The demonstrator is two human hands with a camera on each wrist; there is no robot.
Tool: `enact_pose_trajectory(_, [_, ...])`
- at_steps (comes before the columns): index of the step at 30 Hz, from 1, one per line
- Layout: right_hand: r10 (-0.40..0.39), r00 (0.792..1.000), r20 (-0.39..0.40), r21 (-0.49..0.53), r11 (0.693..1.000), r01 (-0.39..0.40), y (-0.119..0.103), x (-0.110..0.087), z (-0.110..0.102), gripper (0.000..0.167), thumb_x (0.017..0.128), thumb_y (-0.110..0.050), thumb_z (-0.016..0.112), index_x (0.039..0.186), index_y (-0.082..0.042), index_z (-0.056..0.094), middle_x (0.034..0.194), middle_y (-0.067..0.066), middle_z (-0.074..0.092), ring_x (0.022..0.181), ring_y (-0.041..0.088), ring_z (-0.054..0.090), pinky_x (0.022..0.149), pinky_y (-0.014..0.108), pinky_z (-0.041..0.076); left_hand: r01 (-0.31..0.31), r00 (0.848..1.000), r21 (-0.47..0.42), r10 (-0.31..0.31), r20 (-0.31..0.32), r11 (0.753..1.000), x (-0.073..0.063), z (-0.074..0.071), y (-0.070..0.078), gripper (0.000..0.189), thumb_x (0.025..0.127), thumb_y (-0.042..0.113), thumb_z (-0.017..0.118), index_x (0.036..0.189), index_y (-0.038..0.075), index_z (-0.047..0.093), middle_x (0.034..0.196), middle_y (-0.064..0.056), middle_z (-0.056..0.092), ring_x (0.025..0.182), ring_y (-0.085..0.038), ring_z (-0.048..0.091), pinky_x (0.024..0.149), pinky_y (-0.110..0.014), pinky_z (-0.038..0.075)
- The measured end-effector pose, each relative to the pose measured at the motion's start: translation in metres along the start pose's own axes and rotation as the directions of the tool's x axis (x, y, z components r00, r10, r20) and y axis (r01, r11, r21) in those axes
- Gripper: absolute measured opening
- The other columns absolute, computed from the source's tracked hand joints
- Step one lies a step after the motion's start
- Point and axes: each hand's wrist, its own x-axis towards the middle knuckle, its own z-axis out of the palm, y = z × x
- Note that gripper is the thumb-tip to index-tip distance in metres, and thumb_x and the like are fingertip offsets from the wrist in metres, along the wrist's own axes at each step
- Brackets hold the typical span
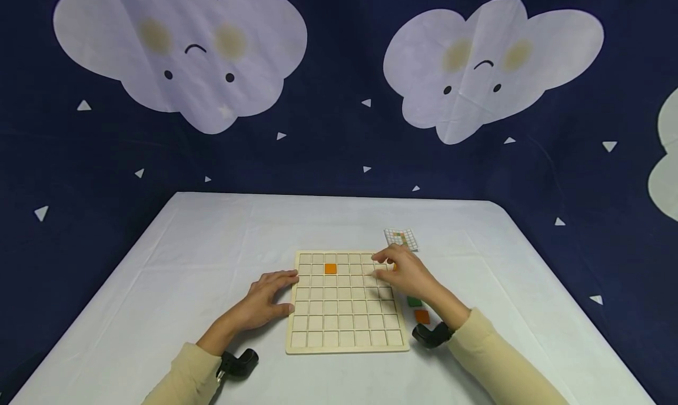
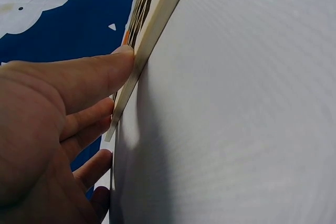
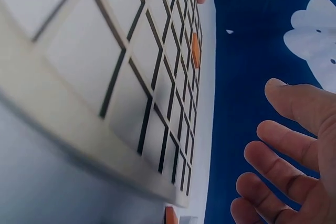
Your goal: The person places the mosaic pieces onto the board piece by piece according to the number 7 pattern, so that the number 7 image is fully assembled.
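Note:
A pale wooden grid board (image 1: 344, 308) lies on the table, with one orange square tile (image 1: 331, 268) in a cell of its second row from the far edge. My left hand (image 1: 265, 299) is at the board's left side, and its thumb tip (image 2: 123, 59) touches the rim in the left wrist view. Over the board's far right corner hovers my right hand (image 1: 405, 272), thumb and fingers spread apart. The right wrist view shows nothing between the fingers (image 3: 278, 171) of that hand. Part of another orange tile (image 1: 395, 267) peeks out beside it.
Beyond the board's far right corner lies a small printed grid card (image 1: 401, 237) with coloured squares. A green tile (image 1: 414, 301) and an orange-red tile (image 1: 422, 316) lie right of the board, near my right forearm. A dark blue cloud-patterned cloth (image 1: 339, 158) hangs behind the white table (image 1: 212, 234).

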Motion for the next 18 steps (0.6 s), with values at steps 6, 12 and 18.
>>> enact_pose_trajectory(6, [-0.004, 0.999, -0.042, -0.036, 0.999, 0.002, 0.003, -0.014, -0.006, 0.031, 0.082, -0.026, 0.072, 0.110, -0.014, 0.068, 0.106, 0.001, 0.064, 0.101, 0.022, 0.055, 0.088, 0.044, 0.044, 0.012, 1.000, -0.005, -0.012, -0.001, 1.000, 0.000, 0.001, 0.000, 0.058, 0.082, 0.021, 0.072, 0.135, 0.008, 0.051, 0.148, -0.008, 0.042, 0.135, -0.034, 0.033, 0.102, -0.056, 0.023])
enact_pose_trajectory(12, [0.027, 0.999, -0.040, -0.036, 0.999, -0.028, 0.007, -0.026, -0.009, 0.031, 0.082, -0.024, 0.072, 0.110, -0.012, 0.069, 0.101, 0.002, 0.063, 0.100, 0.018, 0.051, 0.083, 0.037, 0.044, 0.008, 1.000, -0.004, -0.008, -0.005, 1.000, 0.001, 0.001, 0.000, 0.058, 0.082, 0.021, 0.072, 0.134, 0.008, 0.051, 0.148, -0.008, 0.042, 0.135, -0.034, 0.033, 0.102, -0.056, 0.023])
enact_pose_trajectory(18, [0.038, 0.998, -0.045, -0.048, 0.998, -0.040, 0.014, -0.038, -0.009, 0.028, 0.080, -0.023, 0.074, 0.105, -0.011, 0.070, 0.099, 0.000, 0.063, 0.093, 0.018, 0.050, 0.077, 0.031, 0.043, 0.008, 1.000, -0.006, -0.008, -0.001, 1.000, 0.001, 0.001, 0.000, 0.058, 0.082, 0.022, 0.072, 0.135, 0.008, 0.051, 0.148, -0.008, 0.042, 0.136, -0.034, 0.032, 0.102, -0.056, 0.022])
